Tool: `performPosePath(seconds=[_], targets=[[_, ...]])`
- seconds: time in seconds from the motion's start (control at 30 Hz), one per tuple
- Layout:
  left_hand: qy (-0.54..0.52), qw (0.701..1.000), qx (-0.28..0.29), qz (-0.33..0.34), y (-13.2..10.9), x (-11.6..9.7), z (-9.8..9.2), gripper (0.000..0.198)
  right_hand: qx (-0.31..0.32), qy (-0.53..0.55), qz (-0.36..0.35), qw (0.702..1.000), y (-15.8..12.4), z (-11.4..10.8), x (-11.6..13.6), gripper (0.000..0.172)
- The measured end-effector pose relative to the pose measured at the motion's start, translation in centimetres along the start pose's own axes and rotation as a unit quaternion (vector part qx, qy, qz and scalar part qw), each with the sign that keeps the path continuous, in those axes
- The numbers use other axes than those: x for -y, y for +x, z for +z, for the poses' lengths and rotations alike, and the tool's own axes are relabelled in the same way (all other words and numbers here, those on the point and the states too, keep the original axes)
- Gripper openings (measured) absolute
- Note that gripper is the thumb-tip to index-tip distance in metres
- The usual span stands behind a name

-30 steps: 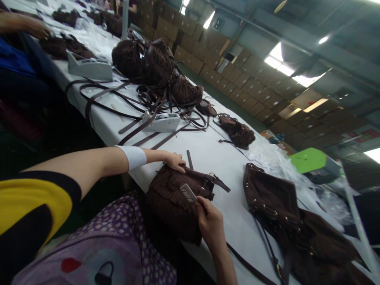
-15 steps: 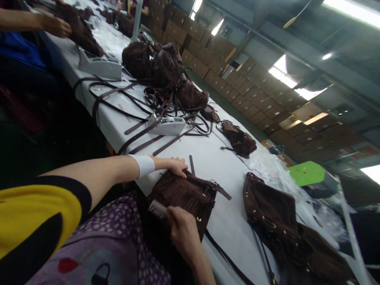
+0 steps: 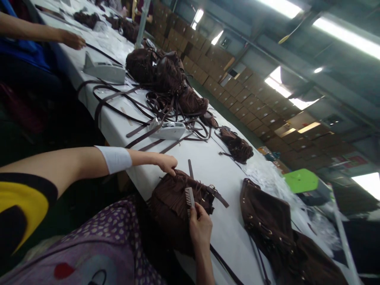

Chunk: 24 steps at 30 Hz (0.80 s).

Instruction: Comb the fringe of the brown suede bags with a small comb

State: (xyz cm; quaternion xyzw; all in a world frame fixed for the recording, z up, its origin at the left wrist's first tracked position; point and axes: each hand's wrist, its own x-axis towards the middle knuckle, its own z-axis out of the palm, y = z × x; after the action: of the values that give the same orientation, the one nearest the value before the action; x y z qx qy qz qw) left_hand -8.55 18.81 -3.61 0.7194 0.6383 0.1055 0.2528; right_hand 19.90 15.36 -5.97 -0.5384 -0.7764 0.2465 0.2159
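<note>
One comb (image 3: pixel 190 198), gripped by the right hand (image 3: pixel 201 226), overlies the fringed bag (image 3: pixel 170 211); left hand (image 3: pixel 166 162) touches its edge, finger closure indiscernible.

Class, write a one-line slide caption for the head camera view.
The right hand holds a comb at a fringed brown bag; the left hand touches the bag's upper edge.

The head camera looks forward and down, tilted, over the nearby table (image 3: pixel 218 174).

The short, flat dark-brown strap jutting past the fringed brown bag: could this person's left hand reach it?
Probably yes: the left hand touches the bag close by, and nothing seems to block its way across the white tabletop to the strap.
</note>
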Motion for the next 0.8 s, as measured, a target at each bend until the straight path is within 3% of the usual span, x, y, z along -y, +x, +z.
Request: performPosePath(seconds=[0.1, 0.17, 0.2, 0.27, 0.33, 0.37, 0.47, 0.5, 0.63, 0.8], targets=[[0.036, 0.998, -0.058, 0.007, -3.4, -1.0, 0.4, 0.025, -0.019, -0.018, 0.008, 1.0, 0.6, 0.8, 0.1, 0.039], [0.038, 0.995, -0.07, 0.067, -6.1, -1.9, 1.2, 0.023, -0.041, -0.018, -0.004, 0.999, 1.1, 0.9, 0.2, 0.039], [0.025, 0.992, -0.045, 0.114, -7.5, -2.3, 1.5, 0.019, -0.053, -0.022, -0.013, 0.998, 1.3, 0.9, 0.2, 0.038], [-0.023, 0.977, 0.068, 0.199, -9.7, -2.7, 1.5, 0.013, -0.072, -0.048, -0.027, 0.996, 2.0, 0.7, 0.3, 0.037], [-0.092, 0.961, 0.141, 0.218, -10.4, -2.6, 0.6, 0.018, -0.071, -0.094, -0.035, 0.992, 2.8, 0.7, 0.7, 0.036], [-0.124, 0.963, 0.124, 0.204, -10.1, -2.4, -0.1, 0.02, -0.067, -0.116, -0.036, 0.99, 3.2, 0.8, 1.1, 0.035], [-0.154, 0.979, -0.056, 0.12, -6.7, -1.6, -1.8, 0.035, -0.04, -0.148, -0.047, 0.987, 4.1, 1.5, 2.5, 0.032], [-0.14, 0.982, -0.084, 0.089, -5.2, -1.4, -2.0, 0.039, -0.026, -0.146, -0.057, 0.987, 4.1, 1.9, 3.0, 0.031], [-0.115, 0.992, -0.015, 0.041, -0.9, -1.3, 0.2, 0.043, 0.036, -0.097, -0.127, 0.986, 2.7, 3.0, 4.0, 0.032], [-0.096, 0.995, 0.039, 0.007, 0.2, -1.4, 3.9, 0.042, 0.064, -0.051, -0.209, 0.975, -1.0, 2.9, 3.1, 0.032]])
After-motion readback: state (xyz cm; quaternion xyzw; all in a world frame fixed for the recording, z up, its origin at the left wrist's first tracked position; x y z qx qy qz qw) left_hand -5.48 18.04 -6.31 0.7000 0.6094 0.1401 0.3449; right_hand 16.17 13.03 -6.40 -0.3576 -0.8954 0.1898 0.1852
